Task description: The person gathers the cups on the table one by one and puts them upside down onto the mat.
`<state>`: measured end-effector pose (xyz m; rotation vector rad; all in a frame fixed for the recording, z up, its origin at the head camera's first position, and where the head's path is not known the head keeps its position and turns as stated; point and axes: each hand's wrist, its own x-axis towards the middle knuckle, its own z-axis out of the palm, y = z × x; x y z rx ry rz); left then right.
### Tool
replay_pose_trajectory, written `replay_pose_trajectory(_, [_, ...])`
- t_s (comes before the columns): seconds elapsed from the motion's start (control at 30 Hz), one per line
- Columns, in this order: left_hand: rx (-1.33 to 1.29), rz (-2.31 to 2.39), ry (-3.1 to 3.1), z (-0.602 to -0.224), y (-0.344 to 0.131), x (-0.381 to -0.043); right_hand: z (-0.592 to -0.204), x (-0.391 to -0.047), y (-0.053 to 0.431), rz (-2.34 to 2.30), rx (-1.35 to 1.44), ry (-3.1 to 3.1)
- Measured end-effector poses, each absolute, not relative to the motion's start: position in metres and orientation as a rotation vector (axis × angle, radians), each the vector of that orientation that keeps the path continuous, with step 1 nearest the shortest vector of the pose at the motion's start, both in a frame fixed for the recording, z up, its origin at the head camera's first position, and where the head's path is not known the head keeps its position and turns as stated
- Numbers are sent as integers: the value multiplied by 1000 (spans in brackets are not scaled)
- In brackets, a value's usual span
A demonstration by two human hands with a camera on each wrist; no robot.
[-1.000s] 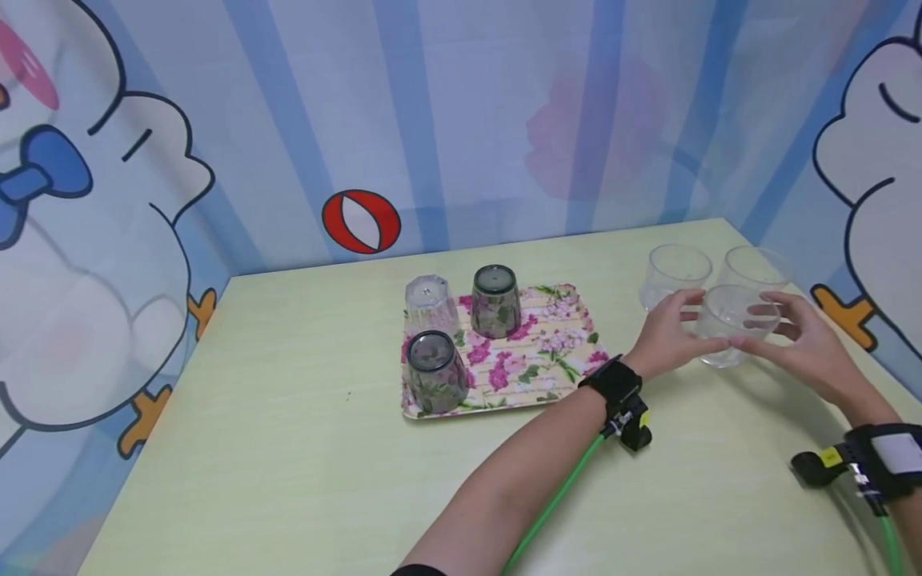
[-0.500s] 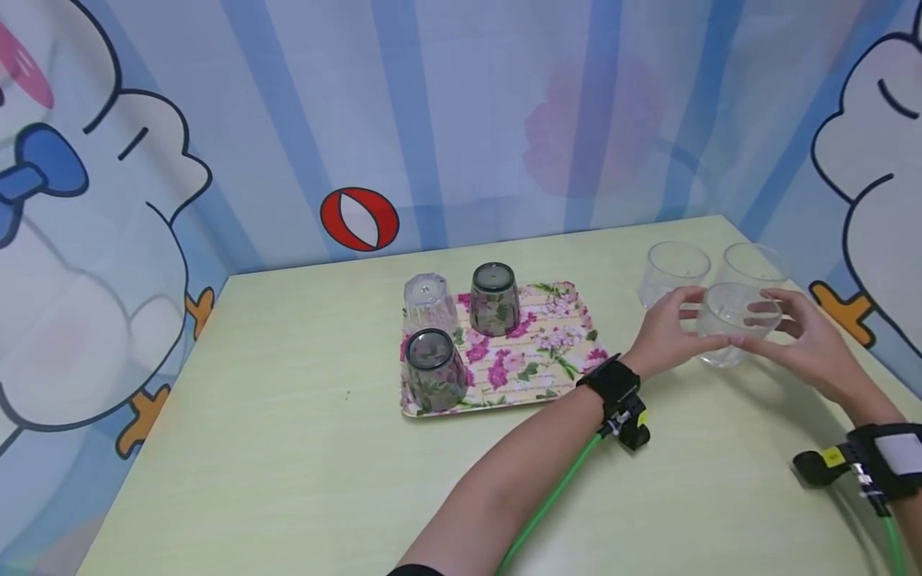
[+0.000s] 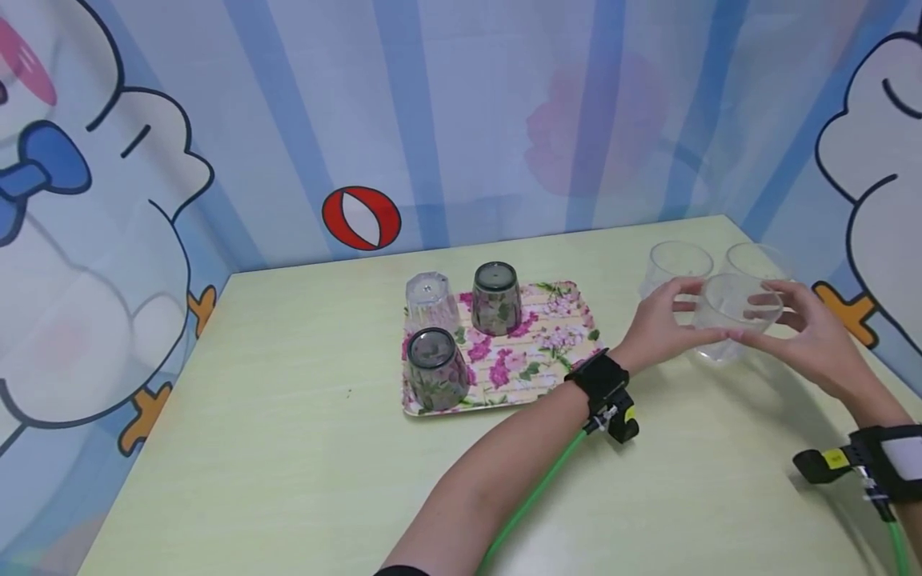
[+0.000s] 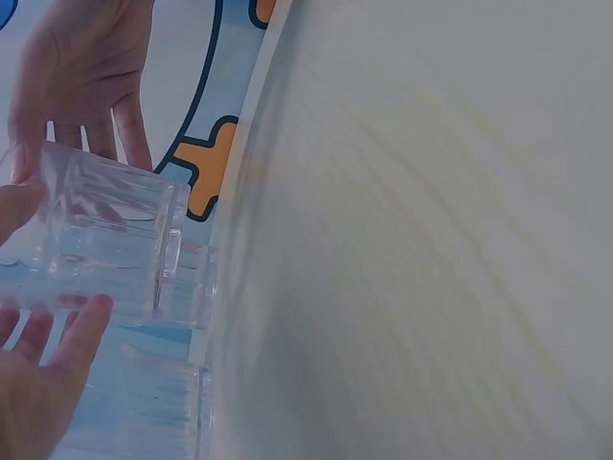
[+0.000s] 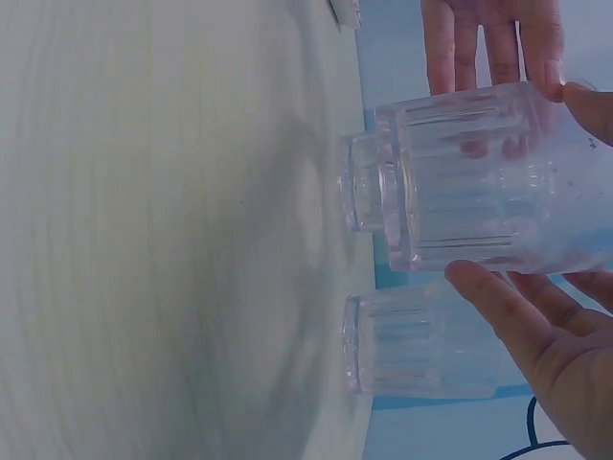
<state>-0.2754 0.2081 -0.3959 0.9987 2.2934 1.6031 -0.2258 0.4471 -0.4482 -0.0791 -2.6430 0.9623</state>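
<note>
A clear glass, mouth upward, is held between my two hands at the right of the table. My left hand grips its left side, and my right hand grips the other; both thumbs meet at the near side. In the right wrist view, the base of this glass shows raised above the table. Behind it two more clear glasses stand upright: one at the left, one at the right, partly hidden by the held glass and fingers.
A flowered tray lies mid-table. Upside down on it stand a clear glass, a grey glass at the back and another grey glass at the front left. A cartoon-printed backdrop borders the pale table.
Over the last half second both hands have raised the clear glass a little, and the left wrist has shifted slightly left. The tray and the other glasses have stayed put.
</note>
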Motion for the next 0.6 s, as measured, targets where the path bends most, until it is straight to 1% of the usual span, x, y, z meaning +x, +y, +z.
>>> replay_pose_trajectory(0.23, [982,1634,2280,-387,200,-272,-431,-219,433,935,-82,-2648])
replay_pose_trajectory(0.3, [986,1639,2275,-384,198,-272,-419,-213,423,941,-94,-2648])
replay_pose_trajectory(0.5, [985,1646,2247,-374,188,-268,-368,-189,378,978,-92,-2667])
replay_pose_trajectory(0.6, [972,1646,2228,-369,182,-265,-356,-181,365,956,-104,-2676])
